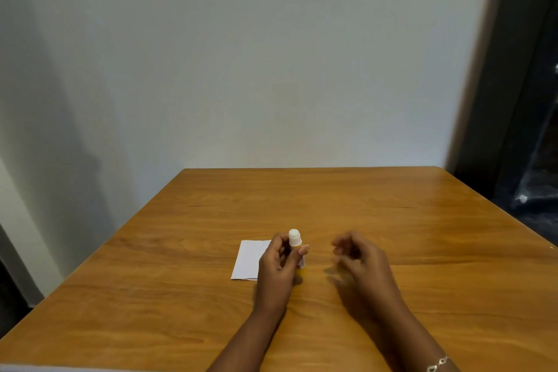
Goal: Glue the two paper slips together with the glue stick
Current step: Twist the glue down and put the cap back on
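A white paper slip (pixel 248 260) lies flat on the wooden table (pixel 392 220), partly hidden by my left hand; I cannot make out a second slip as separate. My left hand (pixel 276 269) holds the glue stick (pixel 294 238) upright, its white cap on top and a bit of yellow showing at its base. My right hand (pixel 360 257) hovers just to the right of the stick, fingers curled and apart, holding nothing; it looks blurred.
The table butts against a plain white wall (pixel 271 69). A dark doorway or window frame (pixel 525 100) stands at the right. A bracelet (pixel 437 364) is on my right wrist.
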